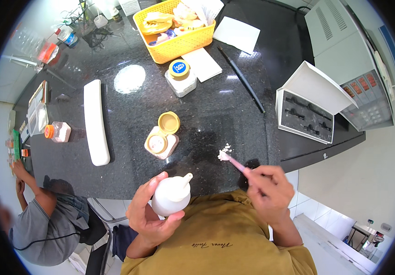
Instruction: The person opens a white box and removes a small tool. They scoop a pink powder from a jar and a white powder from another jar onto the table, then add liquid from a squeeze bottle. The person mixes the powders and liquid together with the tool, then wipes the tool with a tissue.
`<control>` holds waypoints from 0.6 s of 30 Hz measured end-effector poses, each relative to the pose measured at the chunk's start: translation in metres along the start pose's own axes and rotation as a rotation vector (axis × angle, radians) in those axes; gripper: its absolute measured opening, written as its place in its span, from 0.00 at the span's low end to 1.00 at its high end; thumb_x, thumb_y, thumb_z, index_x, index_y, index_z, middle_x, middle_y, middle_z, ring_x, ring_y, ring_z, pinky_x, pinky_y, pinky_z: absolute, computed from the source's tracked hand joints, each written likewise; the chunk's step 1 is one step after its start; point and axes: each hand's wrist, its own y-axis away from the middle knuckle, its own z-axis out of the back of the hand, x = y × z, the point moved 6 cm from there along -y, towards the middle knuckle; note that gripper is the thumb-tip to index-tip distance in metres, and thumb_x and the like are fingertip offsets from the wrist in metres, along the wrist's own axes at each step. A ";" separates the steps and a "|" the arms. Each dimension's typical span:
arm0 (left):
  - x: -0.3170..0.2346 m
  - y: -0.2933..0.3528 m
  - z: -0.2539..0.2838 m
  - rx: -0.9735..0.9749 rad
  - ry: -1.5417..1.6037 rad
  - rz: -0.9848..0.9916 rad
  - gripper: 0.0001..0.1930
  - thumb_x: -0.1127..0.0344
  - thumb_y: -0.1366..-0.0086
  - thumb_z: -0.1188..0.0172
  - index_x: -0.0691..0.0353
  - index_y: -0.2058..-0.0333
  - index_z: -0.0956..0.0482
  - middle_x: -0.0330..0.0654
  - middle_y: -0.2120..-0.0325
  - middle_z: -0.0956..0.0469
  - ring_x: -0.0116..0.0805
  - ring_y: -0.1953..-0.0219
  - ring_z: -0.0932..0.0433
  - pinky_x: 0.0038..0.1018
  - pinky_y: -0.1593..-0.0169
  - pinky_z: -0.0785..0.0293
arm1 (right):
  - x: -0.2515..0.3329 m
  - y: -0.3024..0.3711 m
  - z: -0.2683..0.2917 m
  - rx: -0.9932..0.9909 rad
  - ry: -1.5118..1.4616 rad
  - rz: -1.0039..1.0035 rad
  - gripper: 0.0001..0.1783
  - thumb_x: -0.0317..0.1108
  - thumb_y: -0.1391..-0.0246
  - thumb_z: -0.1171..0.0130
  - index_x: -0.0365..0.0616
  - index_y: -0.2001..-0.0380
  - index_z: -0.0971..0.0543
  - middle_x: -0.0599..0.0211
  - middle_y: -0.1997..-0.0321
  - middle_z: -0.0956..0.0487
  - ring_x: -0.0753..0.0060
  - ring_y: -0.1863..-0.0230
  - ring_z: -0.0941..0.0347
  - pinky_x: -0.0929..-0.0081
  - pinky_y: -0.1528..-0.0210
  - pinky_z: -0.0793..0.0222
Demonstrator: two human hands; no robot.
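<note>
My left hand (149, 215) is wrapped round a white squeeze bottle (172, 196), whose short nozzle tilts up to the right. In my right hand (271, 190) is a thin pink stick-like tool (238, 164); its tip touches a small heap of pale crumbly powder (225, 152) on the black countertop (197, 123). I cannot tell the tool's exact kind. Beyond the bottle stands a jar of pinkish powder (163, 149), with a gold lid (169, 123) lying beside its mouth. Farther back is a jar of white powder (181, 86) with a gold and blue lid.
A yellow basket (174, 52) of bagged items stands at the back. To the right are a dark brush-like rod (242, 80), an open white box (305, 114) and a grey machine (353, 59). On the left lie a long white bar (96, 121) and an orange-lidded jar (60, 132); another person (53, 220) sits nearby.
</note>
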 end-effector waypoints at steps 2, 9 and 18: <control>0.000 0.000 0.001 -0.006 -0.002 0.003 0.39 0.55 0.45 0.21 0.74 0.42 0.26 0.65 0.53 0.18 0.52 0.50 0.15 0.38 0.47 0.19 | -0.009 -0.015 0.009 -0.052 -0.078 -0.028 0.21 0.15 0.55 0.32 0.43 0.55 0.12 0.65 0.64 0.19 0.81 0.78 0.26 0.80 0.79 0.33; -0.004 -0.003 0.001 0.051 -0.061 -0.031 0.38 0.59 0.48 0.20 0.73 0.42 0.25 0.63 0.53 0.17 0.48 0.55 0.15 0.35 0.52 0.20 | -0.029 -0.034 0.001 0.180 -0.183 0.013 0.18 0.15 0.53 0.33 0.44 0.58 0.11 0.67 0.66 0.18 0.78 0.76 0.23 0.79 0.78 0.31; -0.005 0.000 0.004 0.154 -0.125 0.035 0.37 0.60 0.47 0.22 0.71 0.42 0.25 0.60 0.52 0.17 0.48 0.54 0.16 0.35 0.50 0.22 | -0.034 -0.054 0.001 0.304 -0.191 0.085 0.20 0.18 0.58 0.32 0.48 0.59 0.10 0.70 0.65 0.18 0.77 0.76 0.24 0.79 0.75 0.31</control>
